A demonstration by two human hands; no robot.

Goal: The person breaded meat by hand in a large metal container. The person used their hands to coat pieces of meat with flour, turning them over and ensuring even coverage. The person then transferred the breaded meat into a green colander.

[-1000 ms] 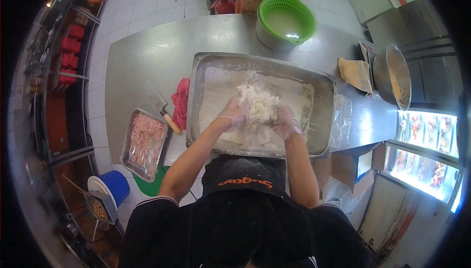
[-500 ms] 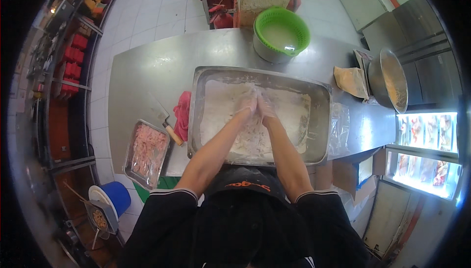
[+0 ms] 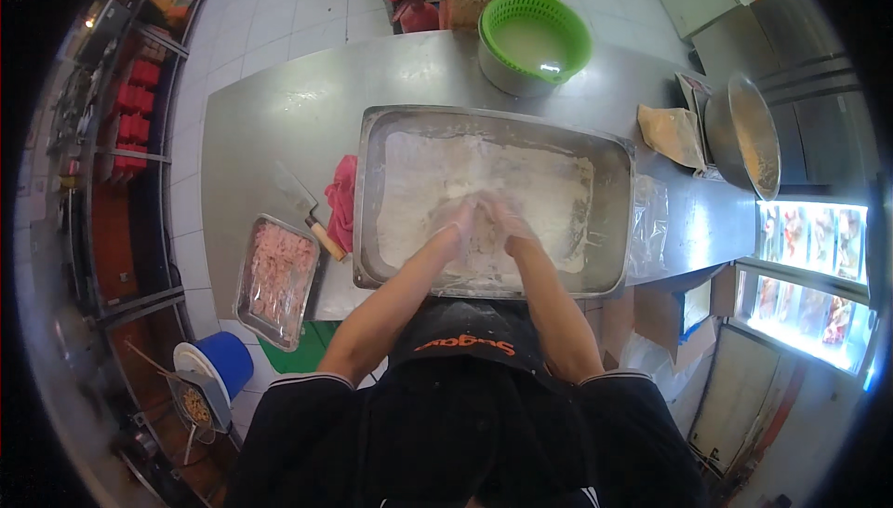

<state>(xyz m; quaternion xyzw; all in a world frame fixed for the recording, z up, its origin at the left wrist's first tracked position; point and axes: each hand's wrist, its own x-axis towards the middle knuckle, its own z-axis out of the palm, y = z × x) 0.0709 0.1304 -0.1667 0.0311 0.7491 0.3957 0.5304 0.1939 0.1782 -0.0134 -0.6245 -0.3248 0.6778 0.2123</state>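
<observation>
Both my hands are low over white flour [image 3: 539, 173] in a large rectangular metal tray [image 3: 614, 215]. My left hand [image 3: 454, 218] and my right hand [image 3: 505, 217] slant toward each other, their fingertips close together at the middle of the flour. They look pale, dusted with flour or covered by thin gloves. Motion blur and flour smear the fingers, so their grip and anything between them cannot be made out. Loose flour with small clumps lies around them.
Left of the tray are a pink cloth [image 3: 342, 201], a wooden-handled knife [image 3: 326, 236] and a small metal tray of raw pink meat [image 3: 279, 271]. Behind stands a bucket with a green strainer [image 3: 535, 20]. At right are a paper bag [image 3: 672, 136], a metal bowl [image 3: 744, 140] and clear plastic [image 3: 648, 229].
My hands were pressed together farther up the tray; now they are nearer me and spread apart at the wrists. The whole view has shifted slightly.
</observation>
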